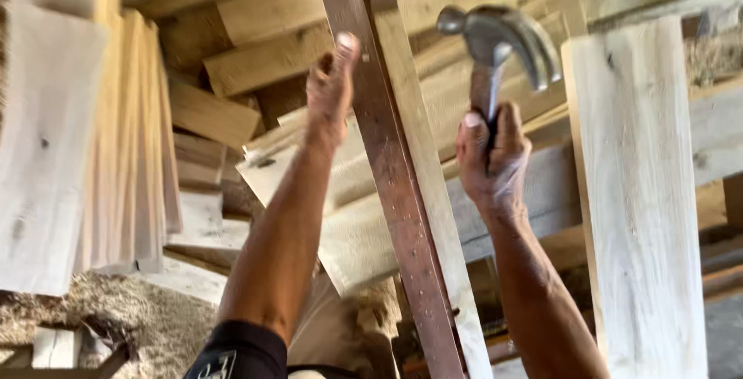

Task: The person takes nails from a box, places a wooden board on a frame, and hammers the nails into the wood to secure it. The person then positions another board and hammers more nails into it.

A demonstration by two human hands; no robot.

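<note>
A long, narrow reddish-brown wooden strip [391, 162] runs up the middle of the view. My left hand [331, 89] reaches up beside it, fingers pinched against its left edge, seemingly holding a small nail there; the nail itself is too small to make out. To the right, my right hand [489, 158] grips the handle of a steel claw hammer [503, 38], raised with its head just right of the strip.
A wide pale plank [642, 193] stands at the right. A stack of upright light boards [85, 139] fills the left. More boards and beams [255, 61] lie piled behind. Sawdust [147, 317] covers the ground at lower left.
</note>
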